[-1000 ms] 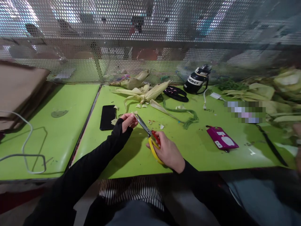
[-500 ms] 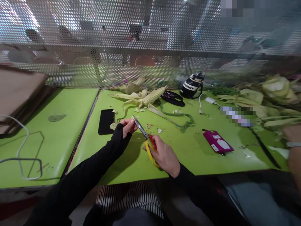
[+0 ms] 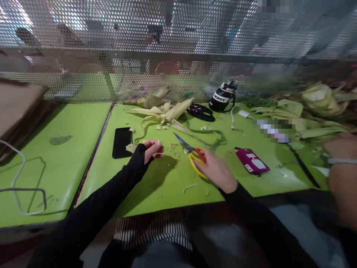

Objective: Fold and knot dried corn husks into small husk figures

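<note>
My right hand (image 3: 219, 171) grips a pair of scissors (image 3: 184, 143) with red and yellow handles, blades pointing up and left over the table. At the left, my left hand (image 3: 153, 149) is closed in a pinch on a small pale piece of corn husk (image 3: 159, 142), mostly hidden by the fingers. The scissor tips are apart from that piece. Behind my hands lies a bundle of corn husks (image 3: 178, 111) shaped with pointed leaves. A green braided strand (image 3: 206, 131) trails to its right. Thin cut slivers (image 3: 189, 187) lie on the table in front.
On the green table (image 3: 164, 193) are a black phone (image 3: 121, 143), a magenta device (image 3: 252, 161), a black bottle (image 3: 223, 97) and a black patterned item (image 3: 201, 112). Brown sheets (image 3: 19, 108) are stacked left. More husks (image 3: 315, 108) and another person's arm (image 3: 343, 175) are at right.
The scissors have moved right, away from my left hand's fingertips, with my right hand still on them. Thin slivers now show on the table. Another person's arm has come further in at the right.
</note>
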A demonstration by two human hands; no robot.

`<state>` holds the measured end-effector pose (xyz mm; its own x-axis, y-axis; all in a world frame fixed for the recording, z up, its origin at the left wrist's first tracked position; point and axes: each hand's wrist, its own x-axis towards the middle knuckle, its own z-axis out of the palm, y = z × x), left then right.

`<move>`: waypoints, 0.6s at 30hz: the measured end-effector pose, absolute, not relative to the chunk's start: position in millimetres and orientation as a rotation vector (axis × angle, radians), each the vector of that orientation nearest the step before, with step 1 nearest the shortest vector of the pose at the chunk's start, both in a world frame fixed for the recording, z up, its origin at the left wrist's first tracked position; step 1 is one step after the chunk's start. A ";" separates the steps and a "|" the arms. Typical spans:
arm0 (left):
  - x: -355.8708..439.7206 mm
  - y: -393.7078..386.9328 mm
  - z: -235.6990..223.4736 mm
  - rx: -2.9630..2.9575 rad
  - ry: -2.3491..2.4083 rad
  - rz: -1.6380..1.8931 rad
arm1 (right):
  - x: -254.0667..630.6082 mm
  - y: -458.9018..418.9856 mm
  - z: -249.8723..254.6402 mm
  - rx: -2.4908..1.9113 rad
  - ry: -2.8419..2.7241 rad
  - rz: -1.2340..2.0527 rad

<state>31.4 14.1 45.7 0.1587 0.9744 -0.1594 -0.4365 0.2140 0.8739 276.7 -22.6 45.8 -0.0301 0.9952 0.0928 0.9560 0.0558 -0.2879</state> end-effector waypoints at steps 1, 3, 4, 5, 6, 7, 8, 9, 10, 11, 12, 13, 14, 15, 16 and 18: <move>31.6 13.3 45.8 0.831 0.870 1.139 | 287.9 -17.0 45.9 -2.009 -2.113 0.154; 33.4 10.9 44.7 0.917 0.878 1.090 | 306.2 -9.9 45.9 -2.047 -2.188 0.077; 34.9 9.1 43.8 0.950 0.880 1.076 | 311.9 -8.7 46.6 -2.044 -2.224 0.044; 36.8 6.9 42.8 0.980 0.880 1.062 | 314.5 -9.1 48.2 -2.015 -2.249 -0.003; 38.7 4.5 41.9 1.013 0.878 1.045 | 313.7 -10.8 51.1 -1.961 -2.257 -0.054; 40.4 2.0 41.0 1.055 0.877 1.021 | 309.5 -13.6 55.0 -1.881 -2.254 -0.092; 41.8 -0.3 40.1 1.104 0.879 0.989 | 302.0 -16.9 59.5 -1.786 -2.234 -0.100; 42.6 -2.2 39.0 1.158 0.886 0.949 | 291.8 -20.5 64.1 -1.694 -2.193 -0.041; 42.9 -3.7 37.6 1.218 0.902 0.914 | 279.9 -23.7 68.1 -1.593 -2.197 0.122; 42.6 -4.5 35.8 1.280 0.922 0.893 | 267.1 -26.3 71.1 -1.494 -2.212 0.315; 41.7 -4.7 33.6 1.346 0.943 0.886 | 254.6 -28.0 72.6 -1.391 -2.229 0.474; 40.4 -4.5 31.0 1.414 0.965 0.892 | 243.1 -28.8 72.7 -1.315 -2.231 0.562; 39.1 -4.0 28.3 1.483 0.985 0.906 | 233.2 -28.7 71.5 -1.274 -2.209 0.599; 37.9 -3.3 25.5 1.545 1.005 0.923 | 225.3 -27.8 69.5 -1.256 -2.190 0.613; 37.3 -2.5 22.9 1.593 1.028 0.939 | 219.3 -26.2 67.1 -1.259 -2.170 0.611; 37.7 -1.2 19.0 1.659 1.081 0.955 | 212.4 -21.9 63.3 -1.290 -2.156 0.613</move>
<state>37.7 -1.2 19.0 0.3166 0.9406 0.1224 0.2374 -0.2035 0.9499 212.4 -21.9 63.3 -0.3894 0.8941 0.2213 0.6438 0.4360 -0.6288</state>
